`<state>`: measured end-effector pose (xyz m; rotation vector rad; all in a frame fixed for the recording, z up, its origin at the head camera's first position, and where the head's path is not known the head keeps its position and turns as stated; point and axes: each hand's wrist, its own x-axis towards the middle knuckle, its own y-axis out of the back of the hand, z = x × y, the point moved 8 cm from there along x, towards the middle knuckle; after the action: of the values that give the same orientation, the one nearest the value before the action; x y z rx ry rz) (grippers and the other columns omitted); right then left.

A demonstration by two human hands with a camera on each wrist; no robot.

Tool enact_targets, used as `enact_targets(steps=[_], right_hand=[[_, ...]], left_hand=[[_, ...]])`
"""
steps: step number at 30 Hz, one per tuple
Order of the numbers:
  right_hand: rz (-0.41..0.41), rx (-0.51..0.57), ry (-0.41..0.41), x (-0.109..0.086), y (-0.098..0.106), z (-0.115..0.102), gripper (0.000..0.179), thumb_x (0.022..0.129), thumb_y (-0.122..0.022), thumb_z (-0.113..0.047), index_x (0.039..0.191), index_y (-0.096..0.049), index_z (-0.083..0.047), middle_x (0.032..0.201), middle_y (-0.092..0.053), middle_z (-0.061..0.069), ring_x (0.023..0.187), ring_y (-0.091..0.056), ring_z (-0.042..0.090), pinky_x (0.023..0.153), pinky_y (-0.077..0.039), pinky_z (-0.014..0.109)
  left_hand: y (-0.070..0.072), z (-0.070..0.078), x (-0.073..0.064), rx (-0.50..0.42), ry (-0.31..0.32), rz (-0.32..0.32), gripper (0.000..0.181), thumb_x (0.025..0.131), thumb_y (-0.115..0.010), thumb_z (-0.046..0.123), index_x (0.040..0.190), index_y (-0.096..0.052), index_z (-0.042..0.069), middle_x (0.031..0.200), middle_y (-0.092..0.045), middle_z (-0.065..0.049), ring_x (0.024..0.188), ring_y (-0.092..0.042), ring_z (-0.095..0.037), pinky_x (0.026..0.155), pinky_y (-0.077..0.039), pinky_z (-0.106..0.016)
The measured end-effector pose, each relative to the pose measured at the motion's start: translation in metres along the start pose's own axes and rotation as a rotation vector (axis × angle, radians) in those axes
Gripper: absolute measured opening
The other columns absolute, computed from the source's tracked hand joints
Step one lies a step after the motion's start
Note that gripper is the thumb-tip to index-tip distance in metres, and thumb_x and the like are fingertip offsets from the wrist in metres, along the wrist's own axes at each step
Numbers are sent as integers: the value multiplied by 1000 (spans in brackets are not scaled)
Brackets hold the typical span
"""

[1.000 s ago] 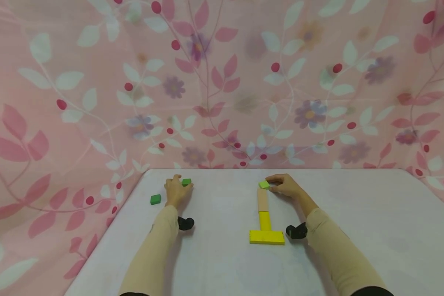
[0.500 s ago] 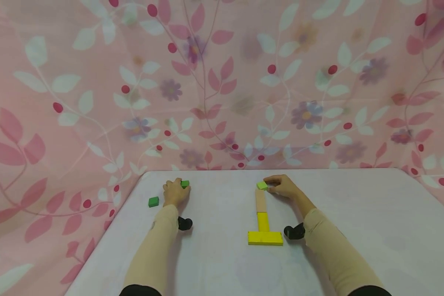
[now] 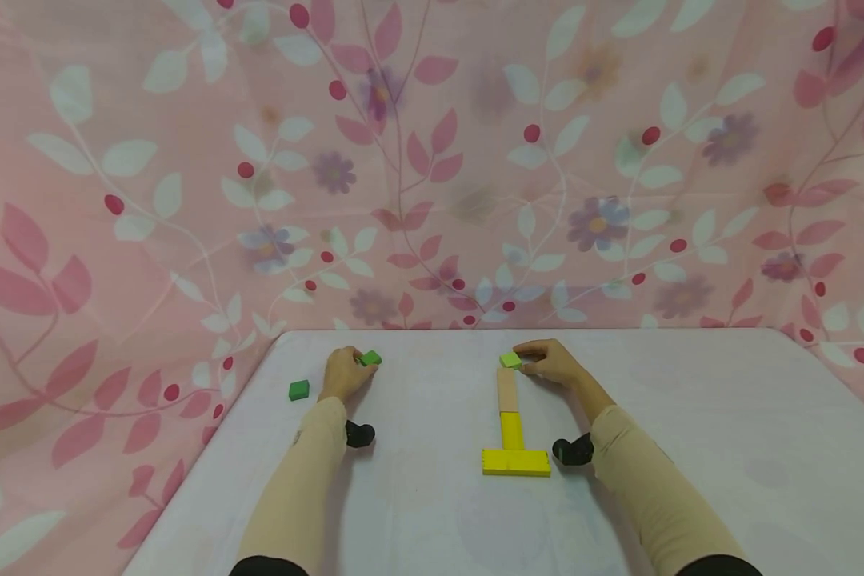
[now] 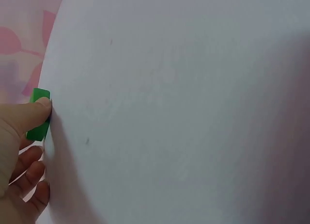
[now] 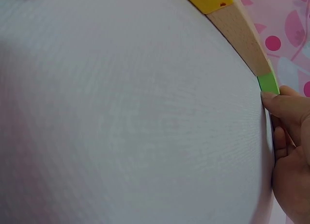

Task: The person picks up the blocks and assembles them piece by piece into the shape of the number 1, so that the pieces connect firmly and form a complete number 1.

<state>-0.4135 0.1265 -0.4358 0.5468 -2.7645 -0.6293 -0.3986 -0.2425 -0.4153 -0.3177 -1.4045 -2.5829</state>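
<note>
My left hand (image 3: 344, 374) pinches a small green block (image 3: 370, 358) at the far left of the table; the left wrist view shows the thumb (image 4: 29, 116) across the block's face, other fingers curled below. A second green block (image 3: 298, 390) lies nearer and to the left. My right hand (image 3: 553, 362) holds a light green block (image 3: 510, 360) between thumb and fingertips, at the far end of a row. That row continues toward me with a plain wooden block (image 3: 507, 390), a yellow block (image 3: 512, 431) and a wider yellow block (image 3: 516, 462) set crosswise. In the right wrist view the light green block (image 5: 268, 83) meets the wooden one.
A white cloth covers the table (image 3: 418, 512), its far edge just beyond both hands. Behind it hangs a pink floral curtain (image 3: 432, 160). A black wrist camera mount sits by each sleeve, one (image 3: 361, 435) left and one (image 3: 573, 450) right of centre.
My left hand has taken the green block between thumb and fingers, tilting it and shifting it slightly right. The light green block has moved slightly closer in line with the row.
</note>
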Motion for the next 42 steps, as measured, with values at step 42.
enact_targets(steps=[42], right_hand=[[5,-12,7,0,1,4,41,82,-66,-3,120,-57,11,122,-58,27,112,-54,38,96,-44,44]], left_hand=[[-69,107,-8,-384,-146,-75,29,73,-80,10,94,-70,-6,82,-68,-15,74,-58,-19,65,-47,-27]])
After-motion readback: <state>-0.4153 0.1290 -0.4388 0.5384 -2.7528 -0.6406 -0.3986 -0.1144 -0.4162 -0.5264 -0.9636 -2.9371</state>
